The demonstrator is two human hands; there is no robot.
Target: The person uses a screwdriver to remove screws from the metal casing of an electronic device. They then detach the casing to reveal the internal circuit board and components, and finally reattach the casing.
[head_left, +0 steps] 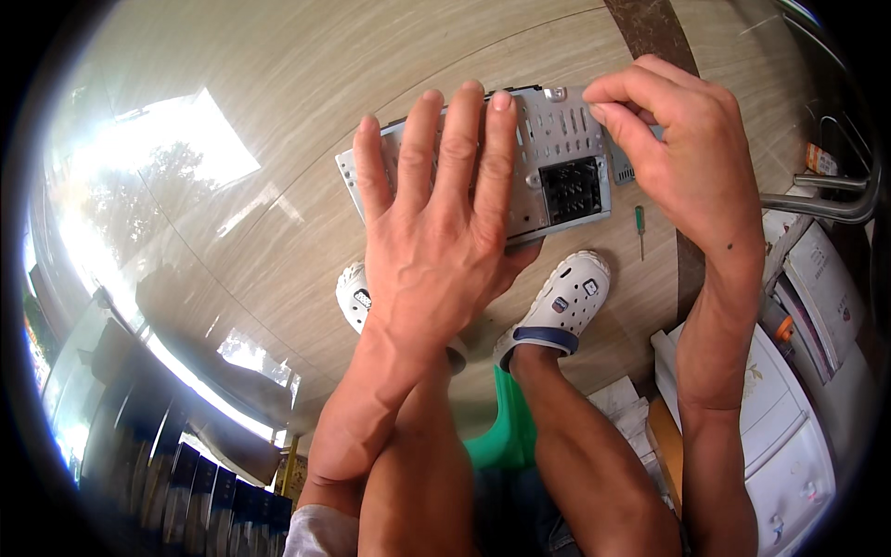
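Note:
My left hand (pixel 441 200) lies across a silvery metal car stereo (pixel 554 125), fingers spread over its slotted face and thumb bent round its near edge. A black pin connector block (pixel 573 190) shows at the stereo's near right corner. By the far right corner, my right hand (pixel 682 139) is closed in a pinch, thumb against forefinger. Whatever sits between those fingertips is too small or hidden to make out. Partly behind the stereo and right hand is another grey slotted metal piece (pixel 620 162). My left palm covers much of the stereo's middle.
A small green-handled screwdriver (pixel 639 223) lies on the tiled floor, right of the stereo. My feet wear white clogs (pixel 571 292). Under me is a green plastic seat (pixel 506 432). White drawers (pixel 775 446) stand at the right, near a metal tube frame (pixel 835 209).

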